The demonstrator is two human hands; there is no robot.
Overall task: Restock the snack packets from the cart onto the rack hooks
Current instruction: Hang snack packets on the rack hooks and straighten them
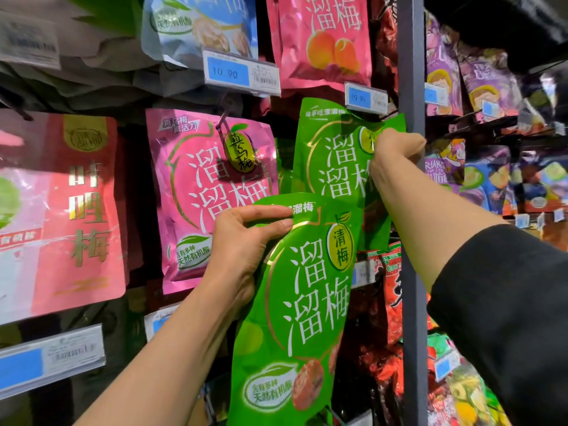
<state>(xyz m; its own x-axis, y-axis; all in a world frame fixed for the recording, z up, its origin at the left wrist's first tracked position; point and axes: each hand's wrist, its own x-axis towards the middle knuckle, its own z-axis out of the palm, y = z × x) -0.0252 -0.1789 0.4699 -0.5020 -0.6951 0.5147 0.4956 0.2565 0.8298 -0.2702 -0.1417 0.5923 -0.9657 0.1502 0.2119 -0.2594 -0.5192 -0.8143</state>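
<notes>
**Green pouch waiting below the hook**

Glossy green foil snack pouch [295,302]: light, soft-sided, probably slippery; best taken at the flat top seal. Pinched there now between thumb and fingers of the left hand [242,241], hanging down and to its right. Higher up, a second matching green pouch [329,158] on the rack, gripped at its upper right corner by the right hand [395,158], beside the grey metal upright [410,72].

The left hand [242,241] grips the upper left edge of a green snack packet [295,305], held in front of the rack. The right hand [396,158] pinches the top right of a second green packet [332,155] hanging under a price tag [365,98], beside a grey upright post [412,72]. A pink packet [196,192] hangs to the left.
</notes>
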